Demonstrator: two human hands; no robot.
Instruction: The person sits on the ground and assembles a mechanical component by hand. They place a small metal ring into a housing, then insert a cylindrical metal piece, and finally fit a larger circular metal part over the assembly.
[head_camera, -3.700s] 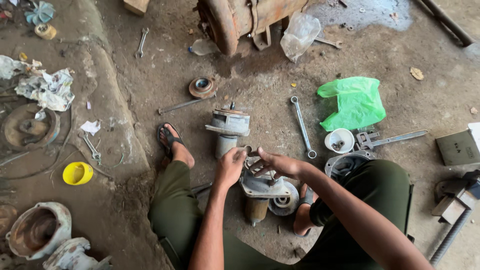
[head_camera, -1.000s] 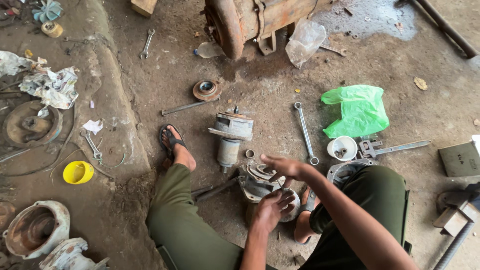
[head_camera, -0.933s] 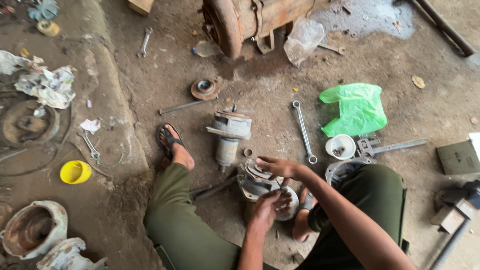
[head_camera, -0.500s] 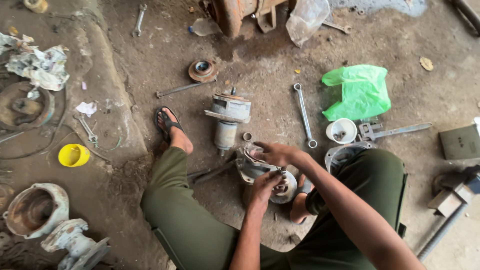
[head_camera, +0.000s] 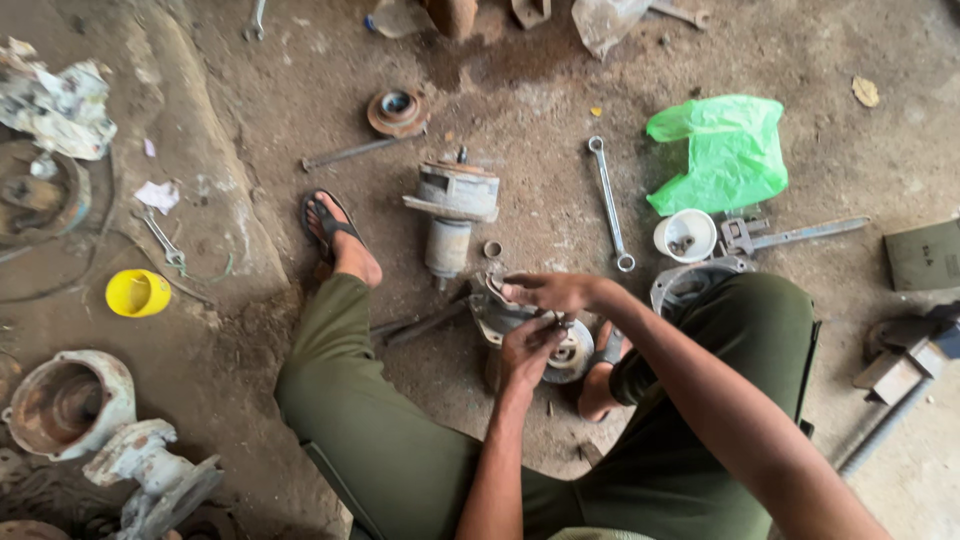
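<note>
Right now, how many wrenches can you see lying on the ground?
3, maybe more out of view. A long wrench lies beside the green bag, a small wrench above the yellow cup, and a cut-off wrench at the top edge.

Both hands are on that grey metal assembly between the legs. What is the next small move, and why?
Probably steady it with the right hand, which spans its top edge, while the left hand works the fitting on its face. The metal assembly sits on dirt floor unclamped, so it may shift. Which fitting the fingers grip cannot be told.
</note>
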